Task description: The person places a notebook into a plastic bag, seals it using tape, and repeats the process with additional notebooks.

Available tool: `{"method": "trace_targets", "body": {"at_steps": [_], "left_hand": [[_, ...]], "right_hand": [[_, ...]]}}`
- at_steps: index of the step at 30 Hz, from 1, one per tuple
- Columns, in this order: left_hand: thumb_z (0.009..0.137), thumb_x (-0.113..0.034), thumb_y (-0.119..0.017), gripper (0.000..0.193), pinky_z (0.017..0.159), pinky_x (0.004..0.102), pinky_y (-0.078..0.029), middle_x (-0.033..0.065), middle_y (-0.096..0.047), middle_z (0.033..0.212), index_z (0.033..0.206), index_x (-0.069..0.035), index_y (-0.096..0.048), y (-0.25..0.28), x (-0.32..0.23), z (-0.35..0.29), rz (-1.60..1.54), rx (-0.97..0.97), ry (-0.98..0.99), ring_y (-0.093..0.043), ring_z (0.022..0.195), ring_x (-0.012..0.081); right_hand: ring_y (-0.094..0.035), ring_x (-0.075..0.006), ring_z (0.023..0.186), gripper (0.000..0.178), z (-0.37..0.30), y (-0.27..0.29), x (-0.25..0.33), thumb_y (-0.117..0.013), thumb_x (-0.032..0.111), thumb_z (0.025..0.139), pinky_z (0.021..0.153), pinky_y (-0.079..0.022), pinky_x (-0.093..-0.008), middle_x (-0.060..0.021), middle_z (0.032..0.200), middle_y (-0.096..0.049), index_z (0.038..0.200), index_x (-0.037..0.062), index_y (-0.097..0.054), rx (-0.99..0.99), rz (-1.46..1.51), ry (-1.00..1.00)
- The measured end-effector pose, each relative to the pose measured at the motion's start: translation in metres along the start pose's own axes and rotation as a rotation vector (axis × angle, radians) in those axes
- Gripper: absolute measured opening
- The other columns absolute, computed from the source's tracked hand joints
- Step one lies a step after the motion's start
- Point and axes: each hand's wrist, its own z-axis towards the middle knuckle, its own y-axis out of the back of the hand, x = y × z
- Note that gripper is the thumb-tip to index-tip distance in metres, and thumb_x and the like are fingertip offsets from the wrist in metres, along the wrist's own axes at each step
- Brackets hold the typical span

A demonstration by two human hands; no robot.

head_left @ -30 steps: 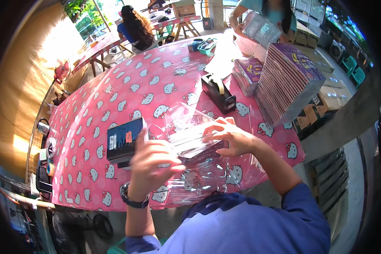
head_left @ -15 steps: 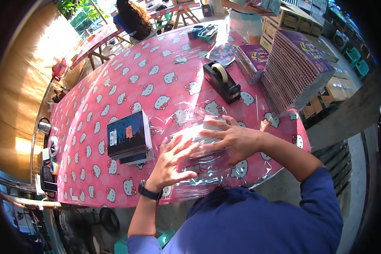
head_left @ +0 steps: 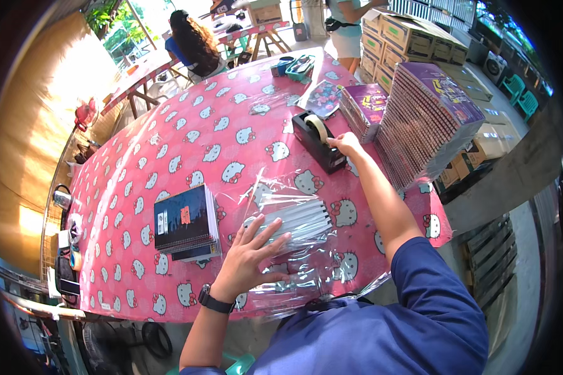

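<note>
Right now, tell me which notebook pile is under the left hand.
The wrapped notebooks in clear film, pressed flat by the left hand. The dark stack lies bare and untouched beside it; the tall purple stack stands far right.

The clear wrapping film (head_left: 294, 250) is thin, glossy plastic, crinkled and catching the light over a spiral-bound notebook (head_left: 297, 220) with paper pages and wire coils. The pink tablecloth (head_left: 169, 150) looks like smooth, slightly shiny vinyl, and the tape dispenser (head_left: 319, 140) is black, fairly matt plastic. The stacked notebooks (head_left: 187, 220) beside have glossy dark card covers, and the boxes (head_left: 413, 34) are dull brown cardboard.
</note>
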Motion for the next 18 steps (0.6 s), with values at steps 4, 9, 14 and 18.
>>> {"method": "trace_targets", "body": {"at_steps": [4, 9, 14, 18], "left_hand": [[0.05, -0.027, -0.083, 0.086, 0.107, 0.0463, -0.028, 0.0035, -0.037, 0.144, 0.13, -0.023, -0.051, 0.004, 0.005, -0.016, 0.006, -0.006, 0.055, -0.028, 0.134, 0.0319], [0.061, -0.04, -0.077, 0.074, 0.108, 0.0461, -0.026, 0.005, -0.038, 0.143, 0.129, -0.022, -0.052, -0.001, 0.004, -0.004, -0.013, -0.024, -0.052, -0.03, 0.133, 0.0328], [0.062, -0.048, -0.074, 0.068, 0.108, 0.0452, -0.023, 0.008, -0.042, 0.14, 0.122, -0.022, -0.058, -0.004, 0.012, -0.011, -0.006, -0.064, -0.069, -0.031, 0.132, 0.0325], [0.062, -0.049, -0.074, 0.078, 0.11, 0.0488, -0.017, 0.0095, -0.032, 0.146, 0.132, -0.025, -0.048, 0.001, 0.013, -0.016, -0.008, 0.028, 0.007, -0.02, 0.137, 0.034]], "right_hand": [[-0.063, -0.0258, 0.074, 0.024, -0.044, -0.012, 0.011, -0.073, 0.025, 0.073, 0.067, -0.051, -0.039, -0.0111, 0.086, -0.067, 0.086, 0.0059, -0.07, -0.101, 0.219, 0.339], [-0.038, -0.0046, 0.041, 0.019, -0.051, -0.014, -0.068, -0.071, 0.023, 0.079, 0.035, -0.026, -0.0209, 0.0017, 0.057, -0.05, 0.076, 0.0069, -0.061, 0.458, 0.832, -0.197], [-0.035, -0.0021, 0.042, 0.022, -0.111, 0.017, 0.051, -0.067, 0.023, 0.084, 0.036, -0.022, -0.0195, 0.005, 0.055, -0.044, 0.074, 0.0064, -0.058, 0.795, 0.771, 0.08], [-0.045, -0.0086, 0.047, 0.027, -0.195, 0.041, 0.154, -0.065, 0.028, 0.082, 0.044, -0.036, -0.0255, -0.001, 0.061, -0.057, 0.073, 0.0027, -0.064, 0.861, 0.054, 0.593]]}}
